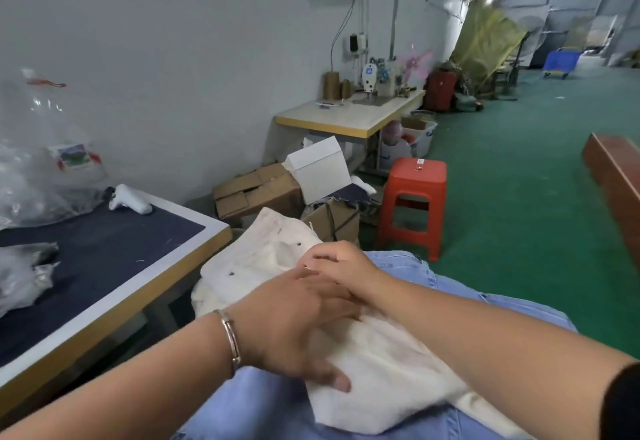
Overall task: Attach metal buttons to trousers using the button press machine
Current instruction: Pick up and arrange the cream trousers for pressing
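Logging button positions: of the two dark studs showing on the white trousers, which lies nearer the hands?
The lower stud, just left of the left hand; the other stud sits higher up the white trousers.

Head camera looks down, close over the lap.

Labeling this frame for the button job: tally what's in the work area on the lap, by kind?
White trousers: 1
Dark metal buttons showing on them: 2
Blue garment underneath: 1
Hands resting on the trousers, left hand, right hand: 2
Bracelet on the left wrist: 1
Total: 7
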Demonstrator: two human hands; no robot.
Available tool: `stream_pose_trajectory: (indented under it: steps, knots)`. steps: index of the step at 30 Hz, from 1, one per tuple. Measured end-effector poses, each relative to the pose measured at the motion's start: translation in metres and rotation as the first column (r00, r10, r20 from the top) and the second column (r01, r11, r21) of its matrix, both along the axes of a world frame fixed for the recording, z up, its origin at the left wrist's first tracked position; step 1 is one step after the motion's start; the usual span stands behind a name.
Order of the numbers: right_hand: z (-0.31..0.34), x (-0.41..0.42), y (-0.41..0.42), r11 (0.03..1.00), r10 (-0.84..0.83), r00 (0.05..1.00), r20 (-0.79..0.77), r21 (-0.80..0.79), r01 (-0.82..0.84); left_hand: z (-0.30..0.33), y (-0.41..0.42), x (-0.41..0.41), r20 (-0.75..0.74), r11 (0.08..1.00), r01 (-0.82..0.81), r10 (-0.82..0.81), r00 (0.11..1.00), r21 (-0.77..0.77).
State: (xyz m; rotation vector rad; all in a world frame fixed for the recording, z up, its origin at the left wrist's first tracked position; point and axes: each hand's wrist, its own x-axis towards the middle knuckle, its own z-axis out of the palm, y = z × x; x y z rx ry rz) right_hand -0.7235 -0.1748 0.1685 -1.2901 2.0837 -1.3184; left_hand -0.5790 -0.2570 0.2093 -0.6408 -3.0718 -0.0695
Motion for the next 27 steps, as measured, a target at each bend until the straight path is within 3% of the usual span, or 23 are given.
stream_pose_trajectory:
  steps: [2, 5, 8, 11, 16, 21, 27]
  knots:
    - [-0.002, 0.001, 0.004, 1.0, -0.013, 1.0, -0.021, -0.025, 0.012, 0.005, -0.039, 0.007, -0.086, 0.979, -0.176, 0.167, 0.982, -0.104]
    - [-0.008, 0.006, 0.008, 0.999, -0.015, 0.984, -0.179, 0.025, 0.02, -0.012, -0.045, 0.005, 0.09, 0.935, -0.344, 0.352, 0.932, -0.09]
    - [-0.013, 0.009, 0.016, 0.993, 0.03, 0.972, -0.234, 0.117, -0.002, -0.036, -0.051, 0.009, 0.096, 0.896, -0.433, 0.441, 0.892, -0.094]
    - [-0.016, 0.012, 0.029, 0.987, 0.076, 0.967, -0.245, 0.154, -0.038, -0.048, -0.024, 0.012, 0.065, 0.9, -0.412, 0.424, 0.903, -0.144]
    - [-0.012, 0.002, 0.058, 0.996, 0.025, 0.985, -0.169, 0.086, -0.01, -0.039, 0.015, 0.001, 0.027, 0.915, -0.383, 0.389, 0.921, -0.13]
    - [-0.021, -0.008, 0.086, 1.0, -0.008, 0.999, -0.045, -0.005, 0.008, -0.048, 0.036, -0.014, 0.097, 0.946, -0.325, 0.323, 0.941, 0.007]
    - [-0.042, 0.004, 0.054, 0.996, -0.001, 0.992, -0.129, 0.087, 0.012, -0.08, 0.004, 0.005, 0.201, 0.897, -0.422, 0.392, 0.898, 0.132]
